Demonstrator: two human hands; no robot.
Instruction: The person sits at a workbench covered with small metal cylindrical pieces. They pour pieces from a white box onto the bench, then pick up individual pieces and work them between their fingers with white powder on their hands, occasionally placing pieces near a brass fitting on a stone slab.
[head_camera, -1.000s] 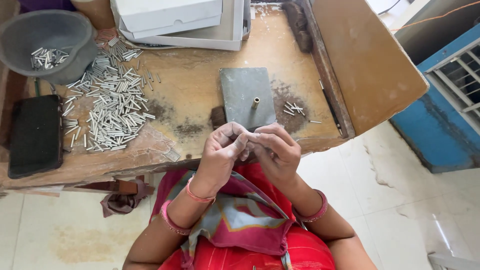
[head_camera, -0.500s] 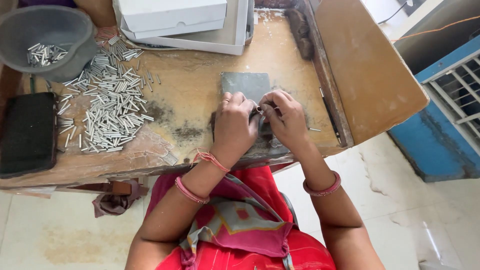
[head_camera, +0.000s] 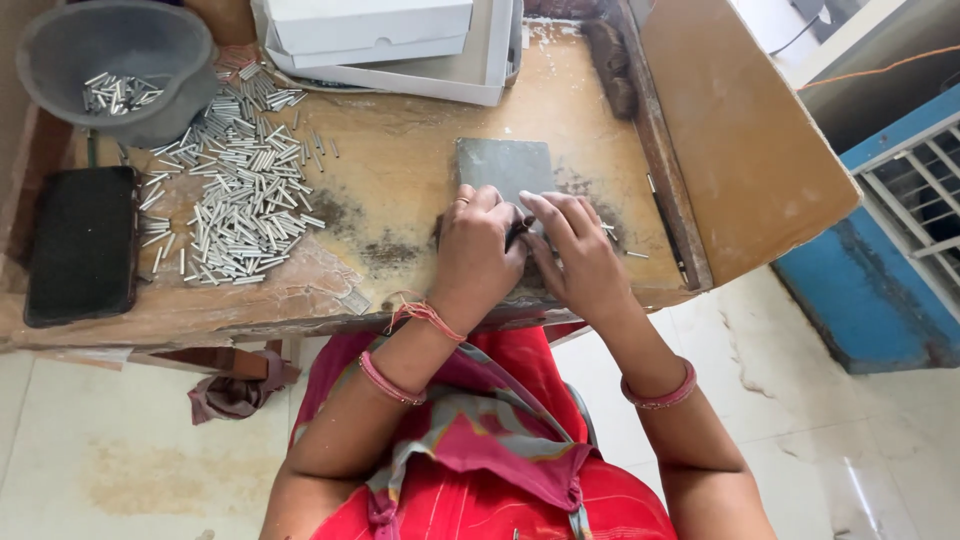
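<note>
A grey metal plate (head_camera: 503, 164) lies flat on the worn wooden workbench (head_camera: 400, 150). My left hand (head_camera: 477, 247) and my right hand (head_camera: 578, 252) rest side by side over the plate's near edge, fingers curled down and meeting in the middle. They pinch something small and dark between them; what it is stays hidden under the fingers. A few short metal pins (head_camera: 630, 250) lie to the right of my right hand.
A heap of short silver metal tubes (head_camera: 235, 200) spreads over the bench's left half. A grey plastic bowl (head_camera: 112, 62) at the far left corner holds more. A black flat case (head_camera: 83, 243) lies at the left edge, white boxes (head_camera: 385, 40) stand at the back.
Both hands have moved from near my body forward onto the grey plate. The upright peg seen on the plate a second ago is now covered by my fingers.
</note>
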